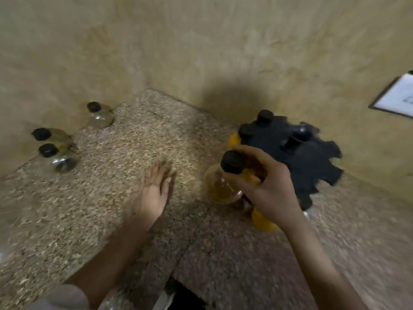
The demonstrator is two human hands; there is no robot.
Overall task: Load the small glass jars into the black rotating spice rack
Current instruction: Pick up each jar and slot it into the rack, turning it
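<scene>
The black rotating spice rack [310, 157] stands at the right of the granite counter, its top notched like a gear, with black-capped jars and yellow contents showing in its near side. My right hand [266, 186] grips a small glass jar [223, 186] with a black cap, held tilted at the rack's left edge. My left hand [155, 189] hovers flat over the counter, fingers apart, holding nothing. Three more black-capped glass jars stand at the left: one by the wall [99, 115], two close together [50, 135] [57, 158].
The speckled granite counter [125, 166] meets beige walls in a corner behind. A framed white sheet [395, 97] hangs on the right wall. A dark gap [185, 296] shows at the counter's front edge. The picture is motion-blurred.
</scene>
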